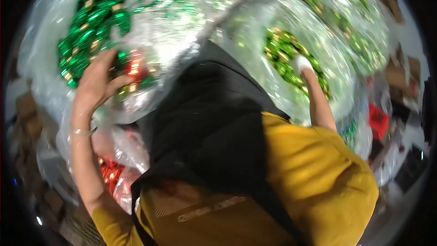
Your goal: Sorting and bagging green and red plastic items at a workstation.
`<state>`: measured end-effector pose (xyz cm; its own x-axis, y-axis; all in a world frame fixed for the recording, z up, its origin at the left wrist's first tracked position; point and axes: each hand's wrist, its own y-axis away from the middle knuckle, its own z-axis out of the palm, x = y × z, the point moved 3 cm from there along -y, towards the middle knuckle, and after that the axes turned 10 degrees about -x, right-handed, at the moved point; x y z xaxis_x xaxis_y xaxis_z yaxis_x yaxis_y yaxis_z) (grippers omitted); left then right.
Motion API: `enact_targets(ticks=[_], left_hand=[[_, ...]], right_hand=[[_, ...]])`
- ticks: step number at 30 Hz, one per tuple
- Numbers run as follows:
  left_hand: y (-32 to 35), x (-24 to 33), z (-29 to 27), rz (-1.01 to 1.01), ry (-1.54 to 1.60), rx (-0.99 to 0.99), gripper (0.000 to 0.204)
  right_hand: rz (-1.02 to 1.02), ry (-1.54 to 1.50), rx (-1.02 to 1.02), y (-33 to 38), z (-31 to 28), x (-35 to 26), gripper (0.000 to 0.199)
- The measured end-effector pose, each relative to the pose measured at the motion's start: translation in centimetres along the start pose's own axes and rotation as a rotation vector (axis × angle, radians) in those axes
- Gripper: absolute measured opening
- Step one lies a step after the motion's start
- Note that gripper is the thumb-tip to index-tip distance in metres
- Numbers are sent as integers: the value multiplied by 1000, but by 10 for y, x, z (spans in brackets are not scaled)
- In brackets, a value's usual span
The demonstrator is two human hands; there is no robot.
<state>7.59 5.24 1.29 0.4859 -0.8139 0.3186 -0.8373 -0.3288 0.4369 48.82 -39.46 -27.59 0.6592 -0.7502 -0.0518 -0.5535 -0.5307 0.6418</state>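
Observation:
My left hand (96, 79) reaches into a large clear plastic bag (41, 61) of shiny dark green ornaments (93, 16) with gold parts. Its thumb and fingers are apart, and a shiny red ornament (135, 66) lies by the thumb tip. On the right, my right hand (302, 63), with a white covering over its finger end, dips into a second clear bag (246, 29) of light green and gold ornaments (283, 48). Motion blur and the ornaments hide its fingers. Exact ornament shapes are too smeared to tell.
A third clear bag (371, 27) with light green pieces stands at the far right. Red shiny pieces (110, 173) in clear plastic lie below my left forearm. A red box-like thing (378, 121) and brown cartons (396, 75) are at the right; more cartons (29, 114) sit at the left.

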Motion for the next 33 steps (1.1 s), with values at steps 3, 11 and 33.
enact_targets(ticks=[3, 11, 33], left_hand=[[8, 7, -5, -64, -51, 14, 57], [22, -30, -28, -138, 96, 528, 47], [306, -130, 128, -960, 293, 392, 34]], right_hand=[[192, -196, -178, -4, 31, -39, 61], [395, -78, -122, -91, 148, 49, 40], [-901, -493, 192, 76, -258, -425, 30]])
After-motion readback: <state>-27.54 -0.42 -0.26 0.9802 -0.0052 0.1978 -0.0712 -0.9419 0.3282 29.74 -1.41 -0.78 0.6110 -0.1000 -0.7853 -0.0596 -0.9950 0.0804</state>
